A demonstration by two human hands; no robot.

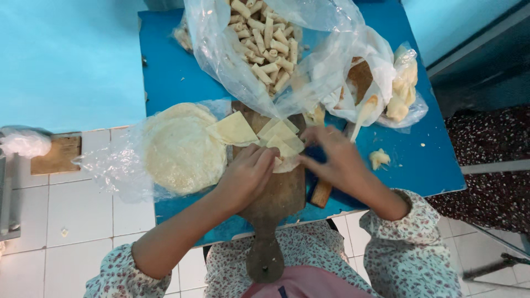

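Blue counter [171, 72] carried a wooden board [279, 193] where both hands, left hand [248, 174] and right hand [334, 157], pinched a thin, limp, tearable pastry piece [287, 161] by its edges.

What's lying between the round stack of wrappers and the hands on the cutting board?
In the head view, a cut triangular wrapper piece lies between the round wrapper stack and the hands, left hand and right hand, partly on the wooden board.

Even, soft overhead light, fairly bright; shadows faint. Mild glare on clear plastic bag [309, 60]. Right hand [337, 160] motion-blurred, left hand [248, 174] slightly soft. Some wide-angle bending at edges.
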